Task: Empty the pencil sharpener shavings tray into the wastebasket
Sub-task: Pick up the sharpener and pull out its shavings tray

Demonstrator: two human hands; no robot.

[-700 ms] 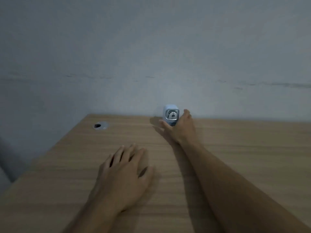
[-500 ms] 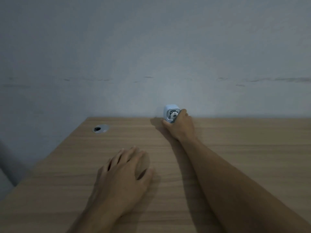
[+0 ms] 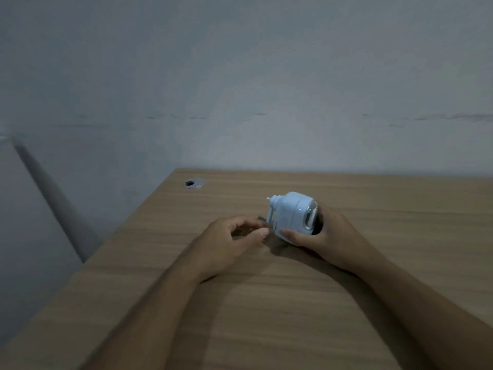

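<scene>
A light blue pencil sharpener (image 3: pixel 292 213) sits near the middle of the wooden desk (image 3: pixel 266 303), tilted onto its side. My right hand (image 3: pixel 324 237) wraps around its right end and underside. My left hand (image 3: pixel 229 243) pinches a dark, see-through shavings tray (image 3: pixel 262 225) that sticks out of the sharpener's left lower side. The tray is mostly hidden by my fingers. No wastebasket is in view.
A round silver cable grommet (image 3: pixel 194 183) is set in the desk's far left corner. The desk's left edge runs diagonally, with a grey slanted bar (image 3: pixel 53 198) beyond it. A plain grey wall (image 3: pixel 240 89) stands behind the desk.
My right hand has brought the sharpener from the desk's back edge toward me and tipped it sideways. My left hand rose from lying flat and took hold of the tray.
</scene>
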